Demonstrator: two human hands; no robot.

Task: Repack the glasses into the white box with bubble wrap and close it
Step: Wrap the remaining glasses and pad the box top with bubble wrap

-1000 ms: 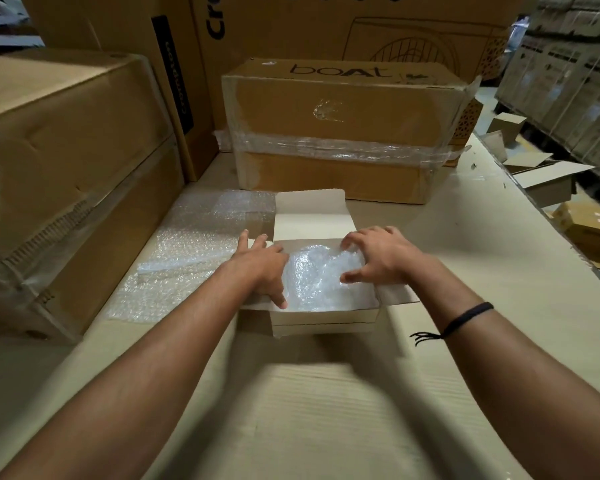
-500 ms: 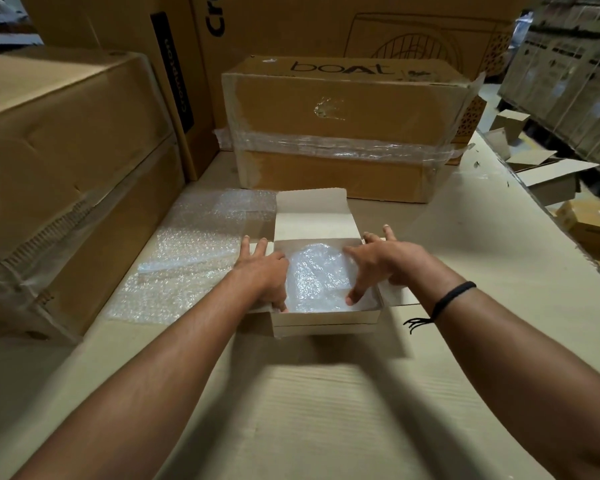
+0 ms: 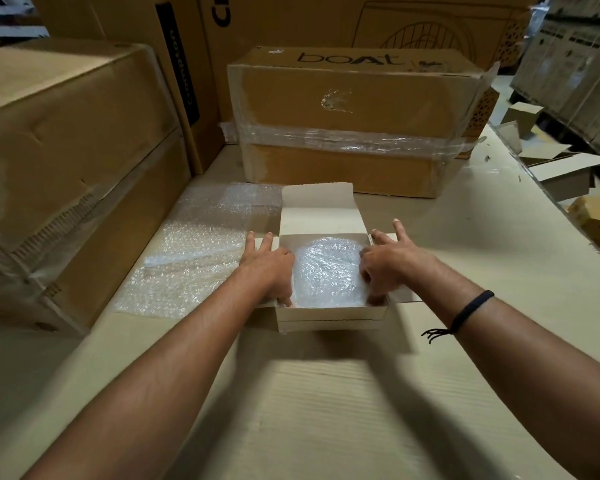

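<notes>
White box (image 3: 329, 320) sat on the cardboard-covered table (image 3: 326, 410), centre of view, lid (image 3: 317, 209) folded back and away from the person. Interior was filled by a bubble wrap bundle (image 3: 326, 271); glasses themselves not visible through it. Left hand (image 3: 269, 266) lay over the box's left edge: fingers straight and slightly spread across the side flap, thumb reaching down inside the near left corner. Right hand (image 3: 392, 265) lay over the right edge: two fingers extended and splayed over the right flap, the remaining fingers bent down into the box against the bundle at the near right corner; could not tell whether they pinched the wrap or only pressed it. Black wristband (image 3: 470, 310) on the right wrist. Loose sheet of bubble wrap (image 3: 191, 258) lay flat just left of the box. Taped brown carton (image 3: 354, 133) marked "boAt" stood behind the box, apart from it.
</notes>
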